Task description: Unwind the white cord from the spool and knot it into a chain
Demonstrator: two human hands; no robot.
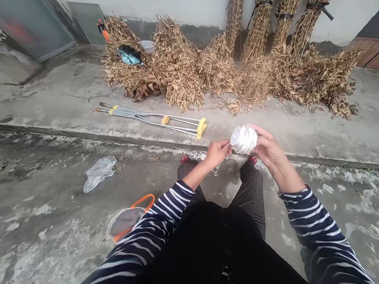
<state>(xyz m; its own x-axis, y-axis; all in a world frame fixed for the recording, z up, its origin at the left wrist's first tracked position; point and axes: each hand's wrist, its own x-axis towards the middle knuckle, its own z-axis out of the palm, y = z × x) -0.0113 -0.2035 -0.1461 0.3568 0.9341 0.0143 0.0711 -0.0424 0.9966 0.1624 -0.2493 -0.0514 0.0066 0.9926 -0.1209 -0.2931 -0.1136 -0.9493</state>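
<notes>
A white spool wound with white cord (245, 140) is held up in front of me, its flat round end turned toward the left. My right hand (269, 150) grips it from the right side, fingers around its far end. Close by on the left, my left hand (217, 155) is closed in a pinch at the spool's lower left edge; it seems to have the cord's strand, though the fingertips hide most of it. Loose loops of white cord (199, 155) show below and behind my left hand, near my feet.
A pair of crutches (154, 120) lies on the concrete step. Dry plant bundles (180, 65) line the wall, several tied upright. On the lower ground are a clear plastic bag (100, 172) and an orange-handled bag (124, 223). The step's edge (59, 133) runs across before my feet.
</notes>
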